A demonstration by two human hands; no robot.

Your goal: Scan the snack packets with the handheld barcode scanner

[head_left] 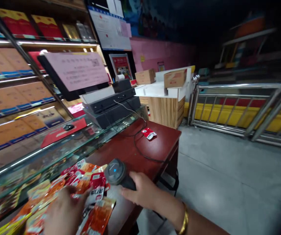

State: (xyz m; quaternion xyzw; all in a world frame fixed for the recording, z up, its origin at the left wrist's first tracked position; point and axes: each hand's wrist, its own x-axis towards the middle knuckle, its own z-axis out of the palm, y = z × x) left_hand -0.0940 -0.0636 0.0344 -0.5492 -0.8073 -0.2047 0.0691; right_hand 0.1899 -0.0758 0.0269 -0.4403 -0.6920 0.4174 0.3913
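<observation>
The barcode scanner (117, 173) is hovering just over the snack packets (91, 192) on the red table (160, 143), its handle wrapped in the right hand (142, 192). The left hand (64, 212) is pinching a packet from the pile. Its cable (140, 147) is trailing toward the till (111, 104).

1 view only, head camera. Looks forward and down from above red desk (155, 147), tilted so counter runs diagonal. Both hands near lower edge, very close to lens. Faces along glass counter (57, 150) toward register (111, 104); shelves at left, metal railing (240, 107) far at right.
</observation>
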